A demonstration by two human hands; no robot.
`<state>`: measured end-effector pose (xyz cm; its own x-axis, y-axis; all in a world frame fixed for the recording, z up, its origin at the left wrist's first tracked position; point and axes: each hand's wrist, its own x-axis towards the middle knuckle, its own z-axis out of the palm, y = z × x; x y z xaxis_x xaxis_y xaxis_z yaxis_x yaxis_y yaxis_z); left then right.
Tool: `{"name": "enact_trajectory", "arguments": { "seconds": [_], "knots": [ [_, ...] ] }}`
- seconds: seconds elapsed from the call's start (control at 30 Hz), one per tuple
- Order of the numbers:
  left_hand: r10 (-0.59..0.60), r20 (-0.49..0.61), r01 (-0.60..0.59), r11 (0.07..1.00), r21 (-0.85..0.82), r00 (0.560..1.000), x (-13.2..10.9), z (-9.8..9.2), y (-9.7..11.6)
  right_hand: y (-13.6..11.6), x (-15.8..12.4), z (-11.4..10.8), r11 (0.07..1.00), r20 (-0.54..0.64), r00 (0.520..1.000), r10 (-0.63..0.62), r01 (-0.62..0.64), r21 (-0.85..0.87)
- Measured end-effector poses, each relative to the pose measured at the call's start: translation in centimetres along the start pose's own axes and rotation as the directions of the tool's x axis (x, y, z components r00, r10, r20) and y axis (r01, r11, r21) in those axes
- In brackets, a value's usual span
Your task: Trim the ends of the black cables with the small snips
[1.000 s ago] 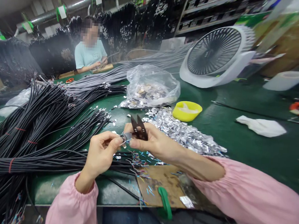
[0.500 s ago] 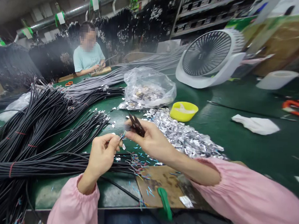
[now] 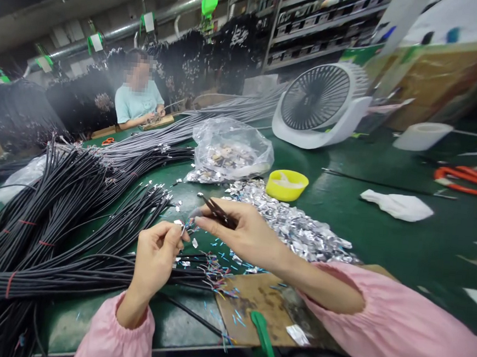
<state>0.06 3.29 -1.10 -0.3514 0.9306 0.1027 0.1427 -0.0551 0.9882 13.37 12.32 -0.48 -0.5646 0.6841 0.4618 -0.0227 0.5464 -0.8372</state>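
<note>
My left hand (image 3: 156,254) is closed, pinching a cable end (image 3: 185,227) between thumb and fingertips. Thin coloured wires, blue among them, stick out of it toward the right. My right hand (image 3: 248,235) is wrapped round dark tweezers (image 3: 218,212), whose tips point up and left, away from the wires. The right thumb and index fingertips are at the wires, close to the left fingertips; whether they grip them is too small to tell. Beneath the hands lies a bundle of black cables (image 3: 111,270) with stripped, coloured wire ends.
Foil scraps (image 3: 297,221) are heaped beyond my right hand, near a yellow bowl (image 3: 287,185) and a clear plastic bag (image 3: 232,150). A white fan (image 3: 316,105) stands behind. A brown board (image 3: 249,300) and green-handled tool (image 3: 263,337) lie at the front edge. Another person (image 3: 139,99) sits across.
The view has shifted slightly, so most things sit lower in it. The coloured wires now look more fanned out at my fingertips. Both hands keep their holds.
</note>
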Motion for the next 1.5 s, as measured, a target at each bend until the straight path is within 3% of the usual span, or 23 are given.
{"name": "enact_trajectory", "arguments": {
  "seconds": [0.5, 0.6, 0.67, 0.77, 0.83, 0.93, 1.03, 1.1, 1.2, 1.3, 1.4, 1.5],
  "knots": [
    [0.076, -0.036, -0.071, 0.991, 0.112, 0.996, -0.1, 0.4, -0.4, 0.0, -0.1, 0.4, 1.0, -0.063, 0.998, 0.006, -0.006, 0.0],
    [0.085, -0.059, -0.076, 0.989, 0.127, 0.995, -0.2, 0.5, -0.4, 0.2, -0.4, 0.6, 0.977, -0.152, 0.969, -0.193, 0.176, -0.118],
    [0.086, -0.071, -0.076, 0.989, 0.13, 0.994, -0.2, 0.6, -0.3, 0.3, -0.7, 0.6, 0.901, -0.189, 0.894, -0.405, 0.355, -0.251],
    [0.08, -0.09, -0.067, 0.988, 0.14, 0.993, -0.2, 0.7, -0.1, 0.5, -1.2, 0.4, 0.735, -0.108, 0.772, -0.626, 0.537, -0.413],
    [0.064, -0.1, -0.052, 0.99, 0.128, 0.993, -0.2, 0.8, 0.0, 0.5, -1.3, 0.3, 0.688, 0.003, 0.761, -0.648, 0.587, -0.427],
    [0.038, -0.107, -0.03, 0.997, 0.072, 0.994, -0.2, 0.7, -0.1, 0.3, -1.3, 0.4, 0.779, 0.05, 0.829, -0.558, 0.543, -0.313],
    [0.033, -0.114, -0.032, 0.999, 0.011, 0.993, -0.2, 0.7, -0.4, -0.1, -0.9, 0.5, 0.935, -0.128, 0.938, -0.322, 0.294, -0.198],
    [0.043, -0.113, -0.044, 0.999, -0.013, 0.993, -0.2, 0.7, -0.5, -0.4, -0.6, 0.5, 0.989, -0.205, 0.971, -0.121, 0.099, -0.114],
    [0.048, -0.117, -0.052, 0.998, -0.028, 0.992, -0.2, 0.7, -0.5, -0.7, -0.2, 0.5, 0.992, -0.118, 0.986, 0.121, -0.116, 0.051],
    [0.045, -0.116, -0.05, 0.998, -0.041, 0.992, -0.2, 0.8, -0.5, -0.9, 0.0, 0.5, 0.949, -0.023, 0.963, 0.27, -0.262, 0.178],
    [0.063, -0.115, -0.069, 0.996, -0.048, 0.991, -0.3, 0.9, -0.7, -0.9, 0.1, 0.5, 0.921, 0.028, 0.949, 0.315, -0.313, 0.233],
    [0.089, -0.136, -0.093, 0.995, -0.021, 0.987, -0.3, 0.8, -0.8, -0.8, 0.0, 0.4, 0.941, 0.046, 0.965, 0.26, -0.264, 0.213]
  ]
}}
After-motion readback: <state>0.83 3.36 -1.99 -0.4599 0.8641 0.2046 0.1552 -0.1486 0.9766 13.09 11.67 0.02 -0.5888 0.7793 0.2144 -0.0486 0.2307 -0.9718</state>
